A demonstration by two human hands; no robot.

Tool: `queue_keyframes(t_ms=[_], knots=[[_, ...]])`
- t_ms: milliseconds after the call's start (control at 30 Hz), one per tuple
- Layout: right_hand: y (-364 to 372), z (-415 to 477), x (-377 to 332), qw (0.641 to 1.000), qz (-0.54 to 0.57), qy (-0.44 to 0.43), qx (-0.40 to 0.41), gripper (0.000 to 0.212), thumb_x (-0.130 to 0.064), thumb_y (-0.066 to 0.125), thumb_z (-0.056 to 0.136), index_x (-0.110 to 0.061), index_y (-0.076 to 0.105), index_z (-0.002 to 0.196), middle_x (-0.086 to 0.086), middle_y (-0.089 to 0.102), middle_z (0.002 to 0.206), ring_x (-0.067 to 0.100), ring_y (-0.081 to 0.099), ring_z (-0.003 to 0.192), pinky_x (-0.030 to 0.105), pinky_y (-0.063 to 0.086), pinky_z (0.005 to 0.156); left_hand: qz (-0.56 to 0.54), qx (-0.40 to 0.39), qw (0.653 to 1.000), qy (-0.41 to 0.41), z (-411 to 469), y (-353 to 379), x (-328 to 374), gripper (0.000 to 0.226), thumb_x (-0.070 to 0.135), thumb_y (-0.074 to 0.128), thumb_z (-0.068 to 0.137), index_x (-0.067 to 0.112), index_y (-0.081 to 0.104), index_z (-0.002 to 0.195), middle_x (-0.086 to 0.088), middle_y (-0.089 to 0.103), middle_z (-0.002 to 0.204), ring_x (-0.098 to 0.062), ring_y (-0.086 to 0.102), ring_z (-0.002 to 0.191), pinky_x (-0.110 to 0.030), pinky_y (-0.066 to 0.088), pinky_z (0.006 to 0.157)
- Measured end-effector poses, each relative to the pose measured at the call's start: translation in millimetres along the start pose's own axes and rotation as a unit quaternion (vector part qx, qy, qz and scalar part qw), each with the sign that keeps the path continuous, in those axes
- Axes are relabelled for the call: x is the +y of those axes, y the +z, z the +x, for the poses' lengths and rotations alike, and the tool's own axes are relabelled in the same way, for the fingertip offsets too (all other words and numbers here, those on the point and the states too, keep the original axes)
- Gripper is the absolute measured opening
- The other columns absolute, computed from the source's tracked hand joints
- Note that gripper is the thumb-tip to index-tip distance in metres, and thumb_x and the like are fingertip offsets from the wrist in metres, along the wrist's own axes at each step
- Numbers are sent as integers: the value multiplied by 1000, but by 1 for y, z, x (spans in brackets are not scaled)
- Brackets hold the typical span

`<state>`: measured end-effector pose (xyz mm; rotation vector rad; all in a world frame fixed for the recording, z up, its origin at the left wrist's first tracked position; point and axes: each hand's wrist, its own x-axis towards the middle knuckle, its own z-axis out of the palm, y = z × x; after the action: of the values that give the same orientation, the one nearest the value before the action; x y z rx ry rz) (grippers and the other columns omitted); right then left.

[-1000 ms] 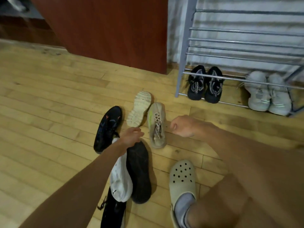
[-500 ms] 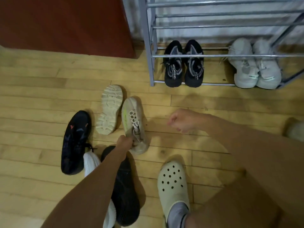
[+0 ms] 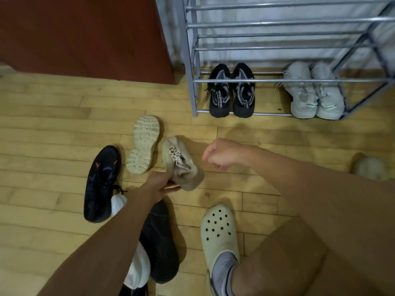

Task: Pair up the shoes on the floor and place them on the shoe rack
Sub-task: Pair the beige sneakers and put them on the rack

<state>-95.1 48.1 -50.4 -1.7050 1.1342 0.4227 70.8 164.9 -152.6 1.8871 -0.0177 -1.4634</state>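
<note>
My left hand (image 3: 160, 183) grips the heel end of a beige sneaker (image 3: 181, 162) with white laces, tilted up off the wooden floor. Its mate (image 3: 143, 144) lies sole-up just to the left. A black sneaker with orange marks (image 3: 100, 180) lies further left. Under my left forearm sit a black knit shoe (image 3: 160, 240) and a white shoe (image 3: 139, 263), partly hidden. My right hand (image 3: 222, 155) hovers curled, holding nothing, right of the beige sneaker. The grey metal shoe rack (image 3: 190, 60) stands at the back.
On the rack's bottom tier stand a black pair (image 3: 230, 92) and a pale grey pair (image 3: 316, 92). My foot wears a cream clog (image 3: 220, 229); another pale shoe (image 3: 372, 168) shows at right. A red-brown cabinet (image 3: 85, 35) stands left of the rack.
My left hand moved from the black shoe to the beige sneaker, took hold of its heel and tilted it up. The view shifted toward the rack.
</note>
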Motion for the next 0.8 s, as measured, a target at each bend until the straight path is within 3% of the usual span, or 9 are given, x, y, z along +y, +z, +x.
queue_keyframes(t_ms=[67, 167, 300, 400, 467, 600, 700, 800], knots=[[4, -11, -7, 1000, 4, -6, 8, 31, -17, 50, 96, -11, 62, 124, 9, 63, 123, 23, 62, 109, 35, 57, 89, -37, 3, 998, 52, -25, 0, 13, 12, 11, 70, 83, -1, 68, 85, -17, 69, 88, -25, 67, 78, -30, 59, 53], [5, -30, -25, 999, 40, -33, 9, 45, -34, 58, 94, -10, 54, 132, 8, 61, 127, 23, 60, 112, 38, 54, 94, -56, 25, 990, 128, -67, -4, 42, 17, 6, 70, 80, 2, 68, 97, -13, 68, 87, -22, 64, 77, -26, 57, 51], [-10, -68, -59, 989, 77, -107, 68, 43, -17, 61, 91, -9, 54, 133, 10, 61, 124, 23, 62, 109, 37, 55, 93, -40, 54, 969, 238, -130, -18, 78, 6, 7, 63, 85, 6, 65, 80, -5, 66, 71, -13, 65, 61, -24, 57, 51], [-26, -102, -73, 977, 128, -132, 109, 42, -6, 54, 90, -20, 53, 130, 5, 60, 112, 20, 60, 98, 31, 55, 79, -25, 32, 954, 298, -175, -20, 102, 10, 9, 64, 85, 2, 69, 88, -9, 73, 84, -14, 71, 70, -29, 61, 63], [-38, -126, -74, 966, 191, -133, 114, 30, -13, 51, 92, -14, 58, 121, 6, 62, 104, 20, 62, 87, 30, 56, 71, -10, 24, 946, 322, -205, -15, 117, 15, 8, 65, 84, -1, 69, 95, -12, 72, 91, -19, 69, 78, -30, 62, 67], [-68, -175, -62, 939, 278, -161, 123, 40, -35, 62, 91, -10, 59, 122, 10, 66, 103, 22, 65, 83, 33, 59, 71, 12, -21, 929, 370, -259, 9, 138, 24, 4, 68, 81, -5, 68, 104, -15, 73, 97, -22, 68, 83, -31, 61, 69], [-95, -208, -42, 926, 281, -196, 158, 40, -12, 70, 87, -7, 59, 125, 6, 68, 113, 19, 65, 96, 27, 60, 71, 22, -70, 915, 396, -293, 44, 156, 35, 4, 73, 78, 1, 63, 112, -13, 73, 100, -25, 70, 87, -37, 59, 76], [-125, -230, -5, 910, 306, -200, 195, 47, -4, 73, 82, -7, 58, 127, 6, 69, 116, 23, 66, 106, 40, 59, 86, 49, -112, 909, 398, -318, 98, 173, 43, 1, 73, 78, 10, 56, 116, -6, 71, 100, -19, 69, 89, -35, 59, 71]])
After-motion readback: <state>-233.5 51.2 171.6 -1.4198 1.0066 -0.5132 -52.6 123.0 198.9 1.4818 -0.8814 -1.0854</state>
